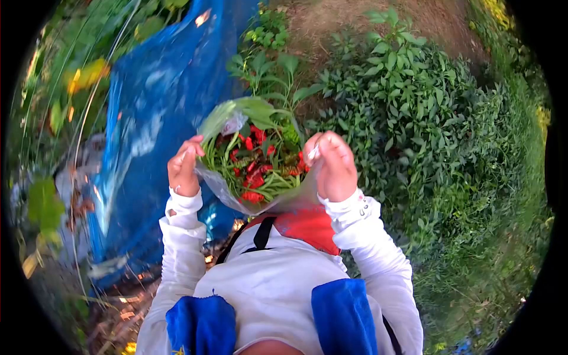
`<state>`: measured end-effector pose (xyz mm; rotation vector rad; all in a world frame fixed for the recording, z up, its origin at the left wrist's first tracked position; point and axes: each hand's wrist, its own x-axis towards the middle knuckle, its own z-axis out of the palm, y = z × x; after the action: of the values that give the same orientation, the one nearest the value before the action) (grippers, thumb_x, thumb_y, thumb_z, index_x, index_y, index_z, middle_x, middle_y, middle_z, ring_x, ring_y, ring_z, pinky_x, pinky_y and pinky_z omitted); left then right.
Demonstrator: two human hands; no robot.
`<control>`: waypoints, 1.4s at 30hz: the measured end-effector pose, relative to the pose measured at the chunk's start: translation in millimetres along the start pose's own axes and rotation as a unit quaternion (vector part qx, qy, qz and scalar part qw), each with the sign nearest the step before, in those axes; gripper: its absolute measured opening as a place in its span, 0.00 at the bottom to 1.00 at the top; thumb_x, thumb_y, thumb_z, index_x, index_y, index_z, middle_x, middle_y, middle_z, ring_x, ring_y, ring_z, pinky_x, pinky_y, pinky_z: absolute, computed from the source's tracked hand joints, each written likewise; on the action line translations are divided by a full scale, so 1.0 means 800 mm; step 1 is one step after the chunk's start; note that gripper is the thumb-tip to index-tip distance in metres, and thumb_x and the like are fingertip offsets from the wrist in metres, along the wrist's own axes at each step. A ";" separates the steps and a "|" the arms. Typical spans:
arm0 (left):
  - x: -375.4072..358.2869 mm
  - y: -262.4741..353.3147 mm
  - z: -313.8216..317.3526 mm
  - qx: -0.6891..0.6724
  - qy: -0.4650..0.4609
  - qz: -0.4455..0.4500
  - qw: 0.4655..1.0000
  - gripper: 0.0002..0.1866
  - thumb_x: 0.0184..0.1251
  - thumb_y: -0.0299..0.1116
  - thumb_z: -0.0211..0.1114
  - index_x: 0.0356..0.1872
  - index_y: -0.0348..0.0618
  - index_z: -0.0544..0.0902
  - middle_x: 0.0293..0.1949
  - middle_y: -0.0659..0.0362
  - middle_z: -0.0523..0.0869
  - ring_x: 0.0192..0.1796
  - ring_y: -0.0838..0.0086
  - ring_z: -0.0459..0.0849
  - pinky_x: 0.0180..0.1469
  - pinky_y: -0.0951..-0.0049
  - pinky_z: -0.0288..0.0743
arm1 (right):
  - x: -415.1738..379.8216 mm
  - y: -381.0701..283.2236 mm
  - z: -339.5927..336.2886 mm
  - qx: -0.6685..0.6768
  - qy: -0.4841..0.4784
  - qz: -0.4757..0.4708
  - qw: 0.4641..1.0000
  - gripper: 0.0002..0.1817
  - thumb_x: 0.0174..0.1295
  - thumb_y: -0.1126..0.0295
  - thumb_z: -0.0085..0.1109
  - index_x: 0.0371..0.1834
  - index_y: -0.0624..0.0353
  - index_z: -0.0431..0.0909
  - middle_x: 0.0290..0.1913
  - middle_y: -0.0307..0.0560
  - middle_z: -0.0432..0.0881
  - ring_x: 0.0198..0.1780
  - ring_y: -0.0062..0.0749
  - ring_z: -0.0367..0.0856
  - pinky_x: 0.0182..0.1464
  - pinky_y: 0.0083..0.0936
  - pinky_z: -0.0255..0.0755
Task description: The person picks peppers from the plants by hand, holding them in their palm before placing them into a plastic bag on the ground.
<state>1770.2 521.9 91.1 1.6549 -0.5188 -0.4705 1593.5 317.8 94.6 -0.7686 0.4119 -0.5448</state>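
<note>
A clear plastic bag hangs open-mouthed in front of my body. My left hand pinches its left rim, while my right hand grips the right rim with bunched fingers. Inside lie wrinkled red peppers among long thin green pods, which could be beans or green chilies. A pale, crumpled piece of plastic shows at the bag's far side. The bag's underside is hidden from view.
Blue plastic sheeting stands along the left side. Dense leafy plants grow close on the right, with bare soil beyond. A blue towel hangs over my shoulders.
</note>
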 end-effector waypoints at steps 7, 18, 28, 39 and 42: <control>0.233 -0.067 0.114 0.010 -0.064 -0.042 0.997 0.16 0.63 0.36 0.51 0.18 0.37 0.72 0.27 0.60 0.72 0.49 0.67 0.70 0.54 0.70 0.55 | 0.227 -0.018 -0.106 0.027 0.072 0.029 0.997 0.11 0.63 0.70 0.41 0.22 0.59 0.64 0.25 0.39 0.69 0.26 0.18 0.61 0.30 0.16 0.57; 0.570 -0.145 0.269 0.188 -0.089 0.115 0.971 0.15 0.64 0.34 0.50 0.28 0.31 0.78 0.47 0.54 0.78 0.53 0.68 0.73 0.54 0.75 0.62 | 0.570 -0.029 -0.264 -0.026 0.125 -0.198 0.972 0.10 0.60 0.76 0.43 0.20 0.61 0.66 0.25 0.41 0.74 0.28 0.21 0.69 0.33 0.18 0.64; 0.839 -0.427 0.376 0.323 -0.074 0.117 0.936 0.10 0.60 0.33 0.55 0.35 0.38 0.80 0.25 0.62 0.79 0.22 0.80 0.72 0.28 0.78 0.66 | 0.786 0.028 -0.485 -0.089 0.265 -0.091 0.956 0.08 0.59 0.72 0.52 0.24 0.62 0.74 0.34 0.41 0.79 0.36 0.20 0.72 0.38 0.16 0.66; 0.922 -0.635 0.475 0.771 -0.231 -0.112 0.582 0.13 0.59 0.36 0.49 0.33 0.49 0.84 0.37 0.62 0.84 0.40 0.72 0.82 0.40 0.69 0.76 | 0.850 0.206 -0.637 -0.163 0.368 -0.049 0.914 0.08 0.58 0.68 0.53 0.28 0.61 0.76 0.25 0.32 0.74 0.25 0.14 0.68 0.28 0.15 0.63; 0.924 -0.683 0.492 0.819 -0.329 -0.107 0.458 0.14 0.59 0.35 0.48 0.35 0.52 0.84 0.39 0.64 0.84 0.40 0.72 0.83 0.40 0.65 0.77 | 0.845 0.261 -0.676 -0.183 0.385 0.059 0.903 0.09 0.54 0.69 0.54 0.24 0.63 0.77 0.22 0.34 0.74 0.25 0.16 0.68 0.30 0.18 0.65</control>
<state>2183.2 -157.2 -515.5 3.4507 -1.7265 -0.9200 1900.3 -253.4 -515.5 -0.8593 1.3193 -0.6560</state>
